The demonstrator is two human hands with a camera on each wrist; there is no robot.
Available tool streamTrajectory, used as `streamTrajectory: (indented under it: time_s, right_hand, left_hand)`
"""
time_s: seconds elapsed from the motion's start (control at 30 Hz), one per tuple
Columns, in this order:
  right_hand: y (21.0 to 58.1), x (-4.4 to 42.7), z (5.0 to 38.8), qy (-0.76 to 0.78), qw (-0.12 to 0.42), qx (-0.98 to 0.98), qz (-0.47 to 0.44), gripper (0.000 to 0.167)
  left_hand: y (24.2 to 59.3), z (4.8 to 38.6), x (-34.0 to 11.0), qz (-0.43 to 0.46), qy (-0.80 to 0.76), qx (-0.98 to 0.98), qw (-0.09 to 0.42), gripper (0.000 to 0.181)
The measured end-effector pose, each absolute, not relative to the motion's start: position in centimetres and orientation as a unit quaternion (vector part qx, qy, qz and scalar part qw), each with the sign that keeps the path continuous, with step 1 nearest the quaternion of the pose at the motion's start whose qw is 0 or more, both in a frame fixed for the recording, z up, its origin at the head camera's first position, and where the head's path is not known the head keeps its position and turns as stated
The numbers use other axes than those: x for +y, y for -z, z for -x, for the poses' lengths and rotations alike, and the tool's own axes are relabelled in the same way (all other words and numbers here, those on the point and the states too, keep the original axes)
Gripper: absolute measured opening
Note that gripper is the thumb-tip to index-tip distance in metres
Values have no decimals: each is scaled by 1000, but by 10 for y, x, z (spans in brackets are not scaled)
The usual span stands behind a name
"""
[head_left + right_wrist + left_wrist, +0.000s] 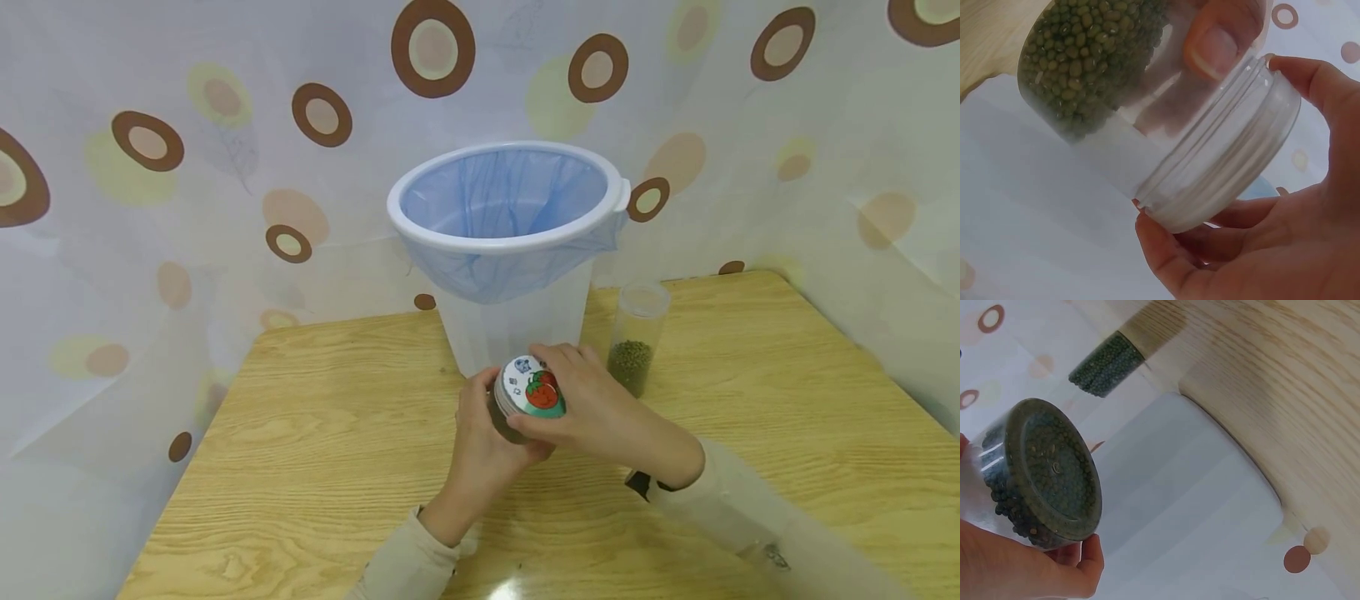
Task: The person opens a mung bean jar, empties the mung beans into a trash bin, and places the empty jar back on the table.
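Jar (pixel 1047 472) of beans (pixel 1079 56) above table (pixel 315 417), inside its edges; left hand (pixel 483 446) grasps jar, right hand (pixel 588 400) grips lid (pixel 527 387); level twisting should limit spills.

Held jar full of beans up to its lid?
No, the right wrist view shows a gap in the jar between beans and lid.

indoor setup; room type unclear; circle-patterned backdrop (pixel 247 50); wood-grain table (pixel 337 417)

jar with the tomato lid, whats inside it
Green mung beans lie in the base end of the clear jar; none show near the lid. The left hand covers part, hiding whatever lies behind.
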State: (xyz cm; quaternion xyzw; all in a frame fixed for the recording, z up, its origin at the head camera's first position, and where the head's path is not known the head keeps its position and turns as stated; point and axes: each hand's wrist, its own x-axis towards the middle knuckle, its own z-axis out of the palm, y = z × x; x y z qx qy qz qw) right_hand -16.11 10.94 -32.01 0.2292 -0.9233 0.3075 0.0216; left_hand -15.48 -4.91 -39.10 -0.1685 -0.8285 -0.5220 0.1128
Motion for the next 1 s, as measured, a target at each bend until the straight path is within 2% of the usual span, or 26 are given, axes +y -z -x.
streamTrajectory:
  time_s: [0.63,1.0]
  right_hand:
    - [315,120,161,-313,6,-902,-296,71]
    - [313,129,161,-320,-29,-891,-320,75]
  left_hand:
    - [391,154,-55,188,548,-813,61,87]
    - [391,153,-59,197,559,-805,22,88]
